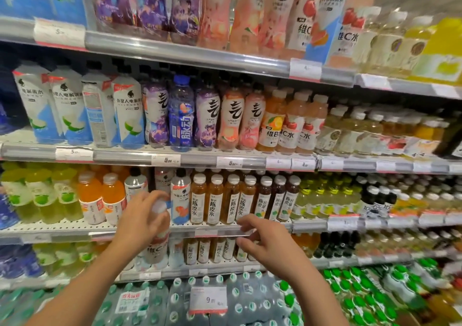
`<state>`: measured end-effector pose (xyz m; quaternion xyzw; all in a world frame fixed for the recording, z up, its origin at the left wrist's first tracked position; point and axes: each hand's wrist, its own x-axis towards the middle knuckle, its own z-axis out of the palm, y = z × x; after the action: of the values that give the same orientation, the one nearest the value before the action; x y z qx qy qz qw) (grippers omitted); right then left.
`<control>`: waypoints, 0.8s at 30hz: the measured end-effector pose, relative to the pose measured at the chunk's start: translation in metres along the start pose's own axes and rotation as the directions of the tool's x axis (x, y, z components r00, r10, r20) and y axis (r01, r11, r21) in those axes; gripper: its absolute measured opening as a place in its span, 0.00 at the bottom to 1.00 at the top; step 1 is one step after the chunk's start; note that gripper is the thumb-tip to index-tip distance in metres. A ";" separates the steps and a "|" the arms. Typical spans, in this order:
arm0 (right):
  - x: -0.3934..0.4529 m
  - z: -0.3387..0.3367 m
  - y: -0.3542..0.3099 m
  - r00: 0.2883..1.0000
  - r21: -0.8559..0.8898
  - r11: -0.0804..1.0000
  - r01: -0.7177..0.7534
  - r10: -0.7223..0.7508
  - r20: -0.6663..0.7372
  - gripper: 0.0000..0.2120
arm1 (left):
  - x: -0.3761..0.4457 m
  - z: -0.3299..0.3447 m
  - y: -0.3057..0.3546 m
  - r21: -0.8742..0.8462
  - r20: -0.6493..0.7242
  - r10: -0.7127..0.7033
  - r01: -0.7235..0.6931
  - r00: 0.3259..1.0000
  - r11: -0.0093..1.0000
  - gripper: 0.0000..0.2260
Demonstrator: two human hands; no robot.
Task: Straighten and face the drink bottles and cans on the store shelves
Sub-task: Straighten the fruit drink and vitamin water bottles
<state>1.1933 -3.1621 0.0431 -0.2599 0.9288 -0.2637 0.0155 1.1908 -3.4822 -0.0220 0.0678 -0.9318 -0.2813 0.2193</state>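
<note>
Left hand (140, 219) gripping pink bottle (158, 240) near shelf edge (75, 234). Right hand (265, 243) hovering just right, fingers loosely curled, holding nothing, near amber bottles (215, 200).

Two arms are showing, coming up from the bottom of the picture. Both arms are bare all the way down, with no sleeves showing on them. The left hand (138, 222) is wearing no glove, and no ring or watch is showing on it. The right hand (268, 244) is looking the same: no glove, no ring, no band at the wrist. The fingers are looking short and round at the tips. The nails are too blurry to tell much about.
</note>
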 end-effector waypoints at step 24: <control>-0.022 -0.197 -0.084 0.933 -0.260 0.966 0.007 -0.100 -0.347 0.23 | 0.093 -0.162 0.252 -0.407 -0.146 0.515 -0.526 0.845 0.747 0.12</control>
<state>1.2198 -3.1176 0.2523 -0.2328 0.9347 -0.1855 -0.1942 1.1795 -3.3757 0.2724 -0.2414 -0.8246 -0.4074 0.3094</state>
